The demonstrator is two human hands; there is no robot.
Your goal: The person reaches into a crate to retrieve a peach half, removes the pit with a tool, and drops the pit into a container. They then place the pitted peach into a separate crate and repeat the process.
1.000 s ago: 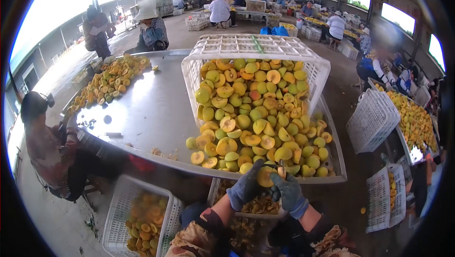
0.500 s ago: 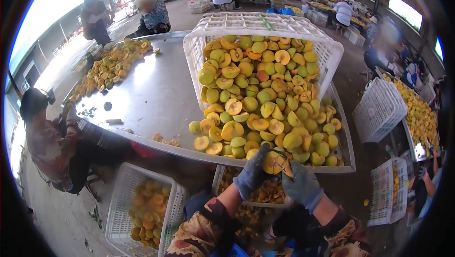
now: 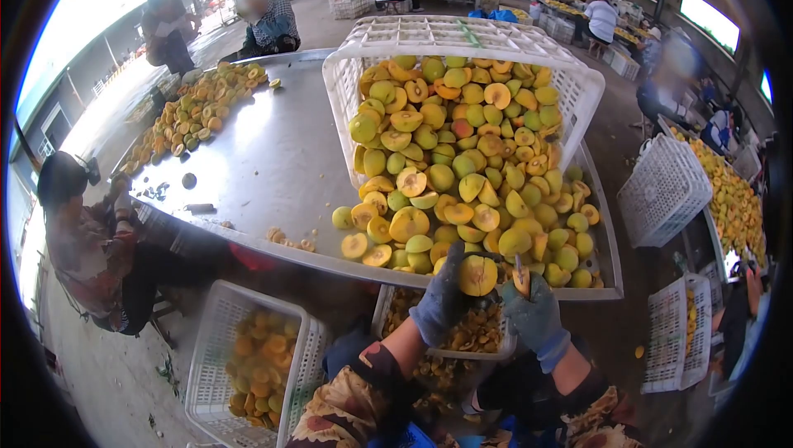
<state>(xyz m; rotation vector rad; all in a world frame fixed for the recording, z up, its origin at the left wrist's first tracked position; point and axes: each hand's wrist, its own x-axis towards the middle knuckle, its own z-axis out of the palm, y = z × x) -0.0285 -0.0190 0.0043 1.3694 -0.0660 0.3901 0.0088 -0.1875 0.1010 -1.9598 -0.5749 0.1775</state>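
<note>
In my left hand [image 3: 440, 295], wearing a grey-blue glove, is a peach half [image 3: 477, 275], its yellow cut face turned up. My right hand [image 3: 535, 316], gloved alike, grips a small pitting knife [image 3: 518, 260], whose thin blade tip points up. An orange-brown cut piece [image 3: 521, 281] rests against the blade by the right fingers; the handle is hidden. Just beyond both hands, a heap of halved green-yellow peaches [image 3: 462, 192] spills from a tipped white crate [image 3: 462, 39] onto the metal table [image 3: 281, 163]. Below them stands a crate of orange-brown scraps [image 3: 467, 334].
A white crate of peach halves [image 3: 260, 365] stands at lower left. More fruit [image 3: 198, 109] lies on the table's far left, near a seated person [image 3: 87, 241]. Stacked crates [image 3: 665, 192] and another fruit-covered table [image 3: 727, 200] are at right. Other people work farther back.
My hands have moved apart. The knife and the cut piece by my right hand are now separate from the peach half in my left hand.
</note>
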